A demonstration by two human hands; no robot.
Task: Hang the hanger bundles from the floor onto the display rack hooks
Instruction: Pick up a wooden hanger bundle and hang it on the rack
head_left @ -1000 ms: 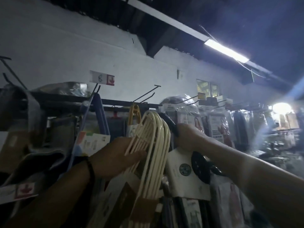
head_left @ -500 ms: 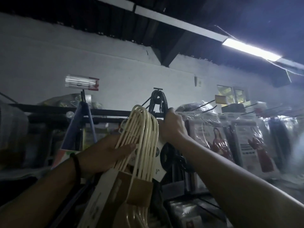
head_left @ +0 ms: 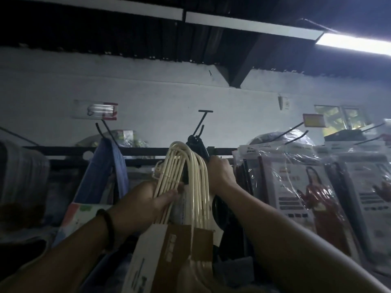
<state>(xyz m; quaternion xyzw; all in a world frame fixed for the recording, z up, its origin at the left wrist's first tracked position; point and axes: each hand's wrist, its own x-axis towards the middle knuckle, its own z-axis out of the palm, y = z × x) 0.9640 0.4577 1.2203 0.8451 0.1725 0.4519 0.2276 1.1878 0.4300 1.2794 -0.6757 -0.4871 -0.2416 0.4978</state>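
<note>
Pretty dark: fingers of the right grip (head_left: 220,173) vanish by the black hangers (head_left: 193,140) mid-frame, can't tell if it's closed. Left grip (head_left: 153,199) is curled around the cream hanger bundle (head_left: 201,187), centre frame, under the hook (head_left: 202,121).

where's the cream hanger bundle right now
Head view, centre: the cream hanger bundle is gripped by the left hand, just below the black display hook, with the right hand on the black hangers immediately to its right.

The hanger bundle (head_left: 196,166) sits before the rack rail (head_left: 146,150), packaged goods (head_left: 296,187) right.
</note>
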